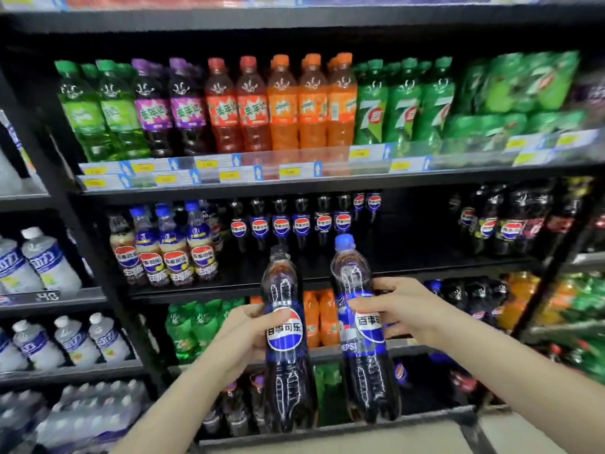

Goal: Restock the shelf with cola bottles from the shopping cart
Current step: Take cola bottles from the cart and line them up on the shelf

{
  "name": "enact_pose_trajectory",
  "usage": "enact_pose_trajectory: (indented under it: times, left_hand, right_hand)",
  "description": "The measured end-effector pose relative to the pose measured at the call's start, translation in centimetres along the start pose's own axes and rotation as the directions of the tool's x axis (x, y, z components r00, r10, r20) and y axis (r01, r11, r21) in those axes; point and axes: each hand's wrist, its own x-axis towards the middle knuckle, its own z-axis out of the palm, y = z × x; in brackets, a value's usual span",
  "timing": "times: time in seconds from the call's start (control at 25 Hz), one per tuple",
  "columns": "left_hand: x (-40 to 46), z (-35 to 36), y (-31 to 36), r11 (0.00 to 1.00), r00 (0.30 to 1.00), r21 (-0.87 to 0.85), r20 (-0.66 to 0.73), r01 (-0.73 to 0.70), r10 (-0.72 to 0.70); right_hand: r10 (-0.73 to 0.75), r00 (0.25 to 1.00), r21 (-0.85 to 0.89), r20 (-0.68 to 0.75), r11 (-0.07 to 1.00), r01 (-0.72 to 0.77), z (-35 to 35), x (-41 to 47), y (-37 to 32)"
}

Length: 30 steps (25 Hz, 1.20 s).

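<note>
1. One upright cola bottle [285, 339] is gripped by the left hand [244, 335], another [365, 326] by the right hand [397, 309], lower centre.
2. Open shelf gap [415, 244] lies up-right; right hand is nearer.

Price tags [226, 174] are too blurred to read; top shelf [294, 0] is cut off.

A shop's drinks aisle: black shelves [327, 183] packed with soda bottles [283, 106], what look like price tags [289, 172] along the edges.
</note>
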Motion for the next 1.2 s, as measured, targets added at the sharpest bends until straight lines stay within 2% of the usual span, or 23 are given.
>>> enact_pose_trajectory:
  times: [0.28,0.64,1.2]
  left_hand:
    - [4.1,7.4,2.0,0.999,0.993,0.040,0.118,-0.009,0.005]
    - [11.0,11.4,3.5,0.995,0.978,0.078,0.203,-0.056,0.040]
    - [24.5,14.8,1.2,0.997,0.988,0.074,0.153,-0.024,0.012]
  right_hand:
    - [-0.014,0.988,0.053,-0.151,0.998,0.022,-8.0,-1.9,0.5]
    - [-0.013,0.969,0.078,-0.247,0.996,0.033,-13.5,1.8,0.3]
    - [-0.030,0.987,0.079,-0.161,0.996,0.043,-20.7,16.0,1.7]
